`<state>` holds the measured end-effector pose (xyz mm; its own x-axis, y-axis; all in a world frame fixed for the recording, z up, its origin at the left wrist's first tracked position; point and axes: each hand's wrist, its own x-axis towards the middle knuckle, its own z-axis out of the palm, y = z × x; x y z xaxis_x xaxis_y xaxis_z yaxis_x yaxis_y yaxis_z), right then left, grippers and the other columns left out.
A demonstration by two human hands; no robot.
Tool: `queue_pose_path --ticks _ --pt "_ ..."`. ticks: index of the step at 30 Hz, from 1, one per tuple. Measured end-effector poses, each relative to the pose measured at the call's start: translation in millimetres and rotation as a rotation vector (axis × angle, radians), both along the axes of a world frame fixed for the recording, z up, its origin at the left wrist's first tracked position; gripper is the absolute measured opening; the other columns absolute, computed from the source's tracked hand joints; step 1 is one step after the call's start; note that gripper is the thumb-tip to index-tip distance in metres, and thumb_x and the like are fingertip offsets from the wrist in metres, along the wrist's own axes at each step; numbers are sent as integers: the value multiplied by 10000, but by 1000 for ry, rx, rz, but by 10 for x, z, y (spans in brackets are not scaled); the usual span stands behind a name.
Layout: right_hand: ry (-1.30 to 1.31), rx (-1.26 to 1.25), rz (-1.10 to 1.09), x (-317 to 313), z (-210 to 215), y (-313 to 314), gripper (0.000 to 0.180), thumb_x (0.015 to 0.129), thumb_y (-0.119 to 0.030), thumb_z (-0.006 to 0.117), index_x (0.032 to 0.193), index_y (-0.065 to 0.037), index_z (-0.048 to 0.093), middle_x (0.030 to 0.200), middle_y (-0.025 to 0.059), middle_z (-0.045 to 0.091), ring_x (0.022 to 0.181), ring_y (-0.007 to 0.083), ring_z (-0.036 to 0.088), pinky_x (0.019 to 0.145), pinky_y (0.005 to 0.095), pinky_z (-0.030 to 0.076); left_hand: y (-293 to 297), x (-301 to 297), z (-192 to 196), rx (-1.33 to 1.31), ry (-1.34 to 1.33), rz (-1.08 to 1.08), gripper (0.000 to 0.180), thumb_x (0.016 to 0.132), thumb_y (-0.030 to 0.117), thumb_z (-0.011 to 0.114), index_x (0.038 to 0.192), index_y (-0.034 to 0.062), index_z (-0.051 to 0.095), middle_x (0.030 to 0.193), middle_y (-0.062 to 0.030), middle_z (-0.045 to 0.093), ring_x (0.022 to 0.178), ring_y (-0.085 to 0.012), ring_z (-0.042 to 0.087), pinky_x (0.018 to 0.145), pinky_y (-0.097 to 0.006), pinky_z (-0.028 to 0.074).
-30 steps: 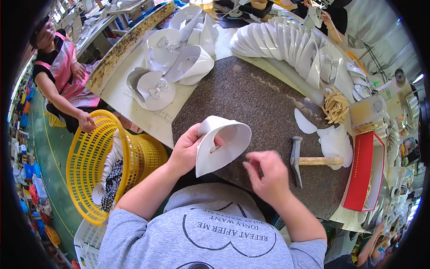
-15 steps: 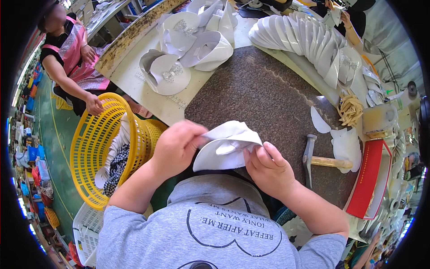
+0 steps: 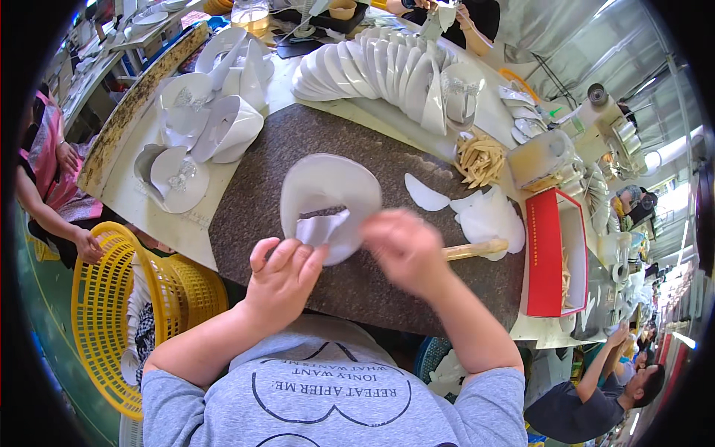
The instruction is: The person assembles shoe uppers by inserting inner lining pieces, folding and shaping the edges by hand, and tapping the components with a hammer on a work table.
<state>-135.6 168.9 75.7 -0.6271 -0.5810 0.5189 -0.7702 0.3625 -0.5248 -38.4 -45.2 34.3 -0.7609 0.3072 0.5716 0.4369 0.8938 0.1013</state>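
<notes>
A white shoe upper (image 3: 328, 179), rounded with an opening in its lower middle, lies over the dark stone slab (image 3: 261, 246). At its lower left edge, my left hand (image 3: 281, 279) pinches the folded white part by the opening. My right hand (image 3: 406, 249) is at the upper's right edge, smeared by motion, so its fingers cannot be made out. Beyond it, the wooden handle of a hammer (image 3: 477, 249) shows; the hammer's head is hidden behind my right hand and forearm.
Several finished white uppers with glittery bows (image 3: 179, 179) stand at the left. A curved row of stacked uppers (image 3: 372, 67) runs along the back. To the right are flat white pieces (image 3: 491, 223), tan strips (image 3: 480, 160) and a red box (image 3: 544, 253). A yellow basket (image 3: 153, 276) stands lower left.
The white upper has moved away from my body and now lies flatter over the slab, its rounded face up. My right hand has shifted and is blurred. My view has swung to the right.
</notes>
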Motion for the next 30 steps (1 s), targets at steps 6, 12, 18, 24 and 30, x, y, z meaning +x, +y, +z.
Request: queue_pose_path --ticks 6,12,18,24,30 --pt "148 361 -792 -1118 -168 1412 125 824 -72 625 921 -52 701 890 142 661 879 333 626 796 443 491 24 -223 12 113 -78 -7 154 789 119 652 932 111 598 846 -9 589 873 -195 569 919 -384 322" --pt "140 153 -740 -1365 -300 1700 97 856 -81 643 947 -48 645 888 119 660 846 303 645 753 372 527 -10 -235 -33 144 -103 -4 155 785 117 653 927 102 593 841 -15 583 850 -206 560 896 -387 333" --pt "-567 -429 -757 -1550 -180 1810 222 970 -181 568 1119 -24 515 895 89 661 718 165 675 660 271 557 -35 -276 49 105 -134 -33 228 768 104 668 981 98 587 852 -30 577 861 -221 554 888 -389 333" --pt "-991 -113 -618 -1358 52 1674 192 877 -226 685 957 -52 673 1137 144 665 954 191 673 869 320 518 -70 -342 63 167 -229 -78 453 757 138 727 1169 93 544 954 -74 598 937 -272 562 919 -437 383" --pt "-698 -89 -466 -991 55 1493 200 816 -196 753 893 -17 703 1227 145 644 1082 162 603 958 324 434 8 -530 424 220 -204 -153 566 733 266 792 1209 75 553 1143 -117 557 1067 -310 549 979 -443 413"
